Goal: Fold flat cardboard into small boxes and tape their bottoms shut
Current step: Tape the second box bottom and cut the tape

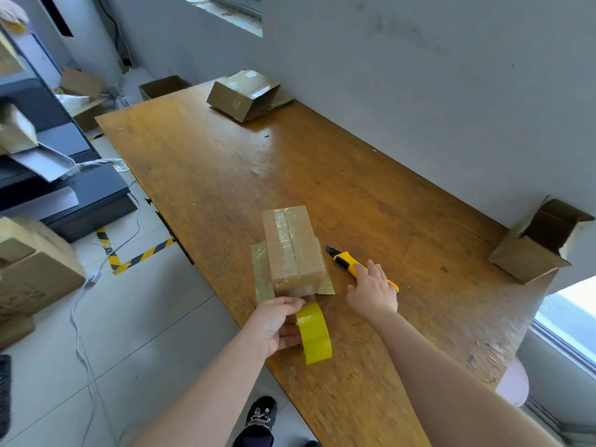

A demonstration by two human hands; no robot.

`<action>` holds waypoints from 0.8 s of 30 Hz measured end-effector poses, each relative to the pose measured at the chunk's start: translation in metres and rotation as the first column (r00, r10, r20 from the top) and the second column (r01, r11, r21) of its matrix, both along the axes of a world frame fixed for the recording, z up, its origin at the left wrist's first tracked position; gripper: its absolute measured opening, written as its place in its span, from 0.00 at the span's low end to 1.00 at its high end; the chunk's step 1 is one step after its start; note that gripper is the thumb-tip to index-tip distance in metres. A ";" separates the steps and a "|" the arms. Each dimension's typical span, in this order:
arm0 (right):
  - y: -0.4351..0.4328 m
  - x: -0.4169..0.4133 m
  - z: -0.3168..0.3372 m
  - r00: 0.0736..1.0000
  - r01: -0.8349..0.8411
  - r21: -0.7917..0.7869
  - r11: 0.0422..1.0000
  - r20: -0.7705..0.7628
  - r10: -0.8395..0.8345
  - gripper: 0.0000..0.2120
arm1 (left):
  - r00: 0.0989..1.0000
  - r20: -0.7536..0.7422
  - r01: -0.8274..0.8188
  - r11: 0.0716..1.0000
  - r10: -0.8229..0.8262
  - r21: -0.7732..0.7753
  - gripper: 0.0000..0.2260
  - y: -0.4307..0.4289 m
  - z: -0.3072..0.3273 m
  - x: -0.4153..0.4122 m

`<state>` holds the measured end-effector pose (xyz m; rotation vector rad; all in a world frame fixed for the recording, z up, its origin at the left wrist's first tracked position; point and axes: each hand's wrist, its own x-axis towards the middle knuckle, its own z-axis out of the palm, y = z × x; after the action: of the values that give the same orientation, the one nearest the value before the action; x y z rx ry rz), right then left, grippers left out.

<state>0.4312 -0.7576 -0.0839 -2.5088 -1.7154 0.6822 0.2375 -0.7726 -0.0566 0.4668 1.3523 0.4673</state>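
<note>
The tape roll (317, 337) is gripped by the left hand (274, 321). The knife (344, 259) is half hidden under the flat, spread right hand (374, 291).

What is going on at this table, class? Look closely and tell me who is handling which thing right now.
A person is taping a small box on a wooden table. The box lies bottom up, with tape already along its seam. The left hand grips a roll of yellow tape just in front of the box. The right hand reaches out with straight fingers over a yellow knife, not yet gripping it. A far box and an open box also sit on the table.
</note>
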 end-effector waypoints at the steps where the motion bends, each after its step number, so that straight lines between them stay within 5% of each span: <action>1: 0.003 0.003 -0.003 1.000 -0.026 -0.043 0.999 0.013 0.027 0.25 | 1.000 0.012 -0.012 1.000 0.012 -0.008 0.04 0.000 0.000 0.000; 6: 0.004 0.003 -0.011 0.976 -0.055 -0.024 0.998 0.209 0.059 0.28 | 0.998 0.039 -0.045 0.998 0.047 -0.035 0.05 0.001 0.001 0.001; 11: 0.003 -0.001 -0.007 0.992 0.124 -0.085 0.989 -0.013 -0.125 0.20 | 0.997 0.028 -0.067 0.998 0.068 -0.014 0.06 0.002 0.000 0.003; 16: -0.009 -0.001 0.005 0.942 0.296 0.273 0.915 -0.241 -0.233 0.08 | 0.995 0.024 -0.098 0.995 0.098 0.002 0.06 -0.001 0.000 0.004; 17: -0.012 -0.004 0.009 0.942 0.301 0.379 0.875 -0.263 -0.209 0.11 | 0.994 0.026 -0.108 0.994 0.108 0.005 0.05 -0.002 0.000 0.005; 21: -0.021 -0.012 0.032 0.995 0.031 0.686 0.727 -0.092 0.045 0.17 | 0.986 0.032 -0.165 0.986 0.165 0.022 0.04 -0.007 0.000 0.010; 24: -0.026 -0.016 0.045 0.969 -0.238 0.670 0.703 0.113 0.220 0.27 | 0.978 0.029 -0.206 0.978 0.205 0.041 0.04 -0.011 0.000 0.012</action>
<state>0.4154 -0.7836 -0.0393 -1.8101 -1.8518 -0.0184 0.2496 -0.7833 -0.0567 0.3566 1.3754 0.6719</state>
